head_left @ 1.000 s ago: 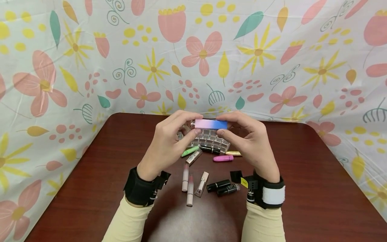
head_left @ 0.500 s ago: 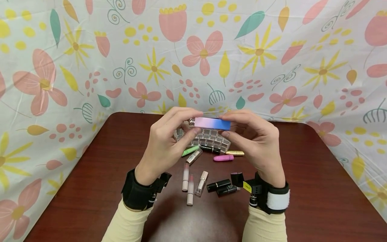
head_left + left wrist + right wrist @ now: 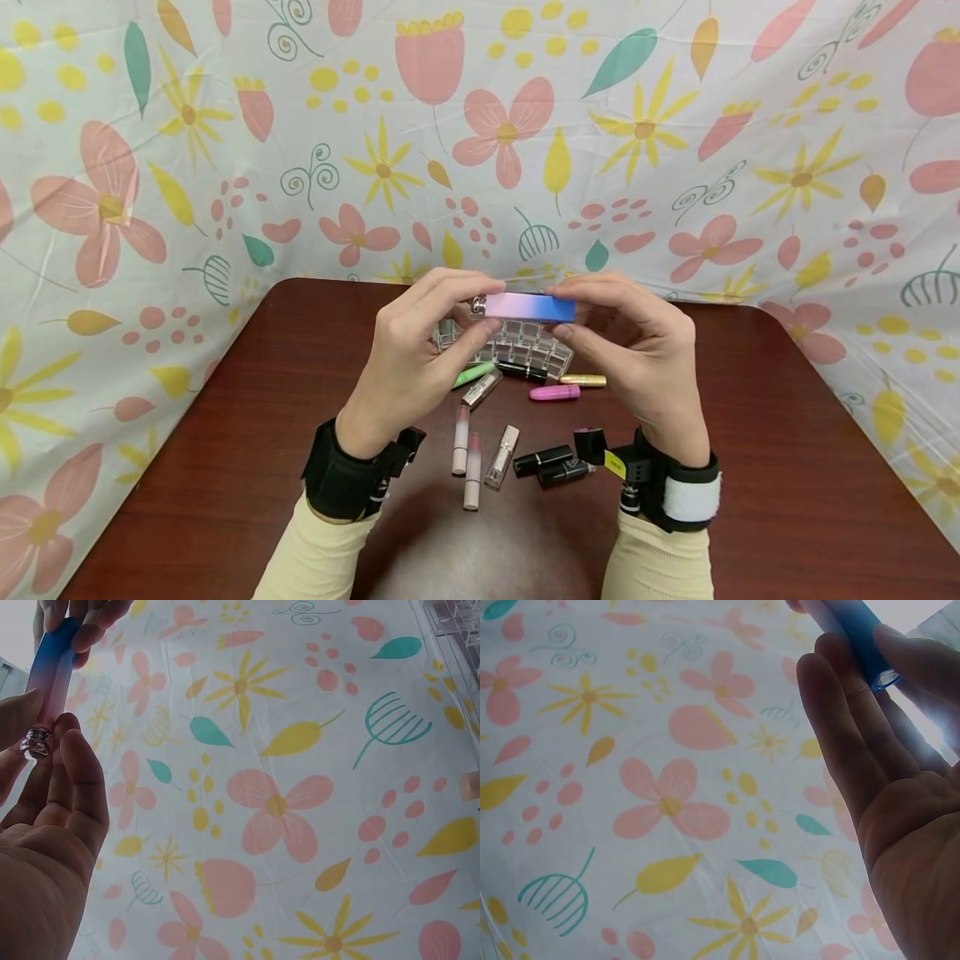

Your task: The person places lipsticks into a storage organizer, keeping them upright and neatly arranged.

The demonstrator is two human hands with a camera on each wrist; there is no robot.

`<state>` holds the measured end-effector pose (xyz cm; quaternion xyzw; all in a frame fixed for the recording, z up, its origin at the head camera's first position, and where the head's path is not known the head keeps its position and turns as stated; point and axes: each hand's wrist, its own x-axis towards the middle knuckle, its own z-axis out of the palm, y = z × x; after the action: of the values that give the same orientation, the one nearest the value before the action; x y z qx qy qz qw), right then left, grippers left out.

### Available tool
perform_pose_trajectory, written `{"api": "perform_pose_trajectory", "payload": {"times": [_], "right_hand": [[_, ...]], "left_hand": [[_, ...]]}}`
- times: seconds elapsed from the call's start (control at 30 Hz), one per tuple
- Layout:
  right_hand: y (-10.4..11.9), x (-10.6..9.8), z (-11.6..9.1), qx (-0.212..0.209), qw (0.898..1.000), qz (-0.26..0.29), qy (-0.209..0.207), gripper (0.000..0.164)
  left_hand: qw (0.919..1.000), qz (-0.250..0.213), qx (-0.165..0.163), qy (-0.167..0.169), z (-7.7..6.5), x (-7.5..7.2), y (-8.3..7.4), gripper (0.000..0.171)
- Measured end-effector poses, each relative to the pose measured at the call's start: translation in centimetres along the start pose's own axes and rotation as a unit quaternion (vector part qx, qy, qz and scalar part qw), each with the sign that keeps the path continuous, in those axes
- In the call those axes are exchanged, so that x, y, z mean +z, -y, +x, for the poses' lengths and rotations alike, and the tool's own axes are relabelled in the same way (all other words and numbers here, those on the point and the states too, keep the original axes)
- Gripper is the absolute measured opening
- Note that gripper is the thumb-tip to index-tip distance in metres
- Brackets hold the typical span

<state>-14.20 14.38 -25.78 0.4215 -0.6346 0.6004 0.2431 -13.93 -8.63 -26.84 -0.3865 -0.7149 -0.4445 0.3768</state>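
Head view: flowered curtain behind a dark red-brown table; on the table a clear rack with many compartments, partly hidden by the hands. Pink-and-blue tube held level in the air, running left to right, covering the far part of the rack from this angle; height over it hard to judge. Left hand pinches the tube's pink end, beside its silver tip; right hand pinches the blue end. Black bands on both wrists, cream sleeves. On the rack's near side: green tube and long black tube close by its edge, contact unclear; silver tube a little nearer the person; gold tube just off the rack's right near corner, bright pink tube near it. Farther from the rack, toward the person: two pale tubes with rosy ends, then a clear-cased tube, then two short black tubes lying close together. Left wrist view: thumb and fingers closed about the pink end, silver tip showing; the other hand's fingers at the blue end; curtain beyond. Right wrist view: thumb and fingers on the blue end, its end face glinting; curtain again behind.
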Motion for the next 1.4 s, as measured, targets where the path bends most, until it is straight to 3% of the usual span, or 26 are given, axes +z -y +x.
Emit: {"api": "perform_pose_trajectory", "payload": {"times": [0.27,0.53,0.67,0.87,0.97,1.13,1.23,1.4], "right_hand": [[-0.2,0.1,0.0,0.012,1.0,-0.002,0.0,0.031],[-0.4,0.3,-0.2,0.088,0.995,-0.041,0.033,0.031],[-0.7,0.4,-0.1,0.11,0.992,-0.04,0.051,0.035],[-1.3,0.9,0.1,0.091,0.99,-0.066,0.081,0.046],[-1.5,1.3,0.1,0.091,0.989,-0.036,0.107,0.051],[-1.4,1.9,0.2,0.14,0.979,0.034,0.147,0.049],[-1.4,2.1,0.2,0.154,0.977,0.045,0.139,0.046],[-1.9,2.2,0.2,0.116,0.989,0.013,0.094,0.048]], "left_hand": [[1.0,0.007,0.001,-0.002,0.0,-0.1,0.2,0.028],[0.9996,-0.003,-0.016,-0.022,0.0,0.1,0.1,0.035],[0.9997,-0.01,-0.005,-0.021,0.1,0.5,-0.1,0.046],[0.9996,0.004,0.028,0.008,0.1,1.3,-0.2,0.072],[0.9983,0.029,0.041,0.029,0.1,1.5,-0.1,0.079],[0.9956,0.07,0.05,0.039,0.0,1.4,0.0,0.076],[0.9951,0.085,0.042,0.031,0.0,1.3,0.0,0.075],[0.9938,0.101,0.033,0.034,-0.2,1.5,0.1,0.074]]}}
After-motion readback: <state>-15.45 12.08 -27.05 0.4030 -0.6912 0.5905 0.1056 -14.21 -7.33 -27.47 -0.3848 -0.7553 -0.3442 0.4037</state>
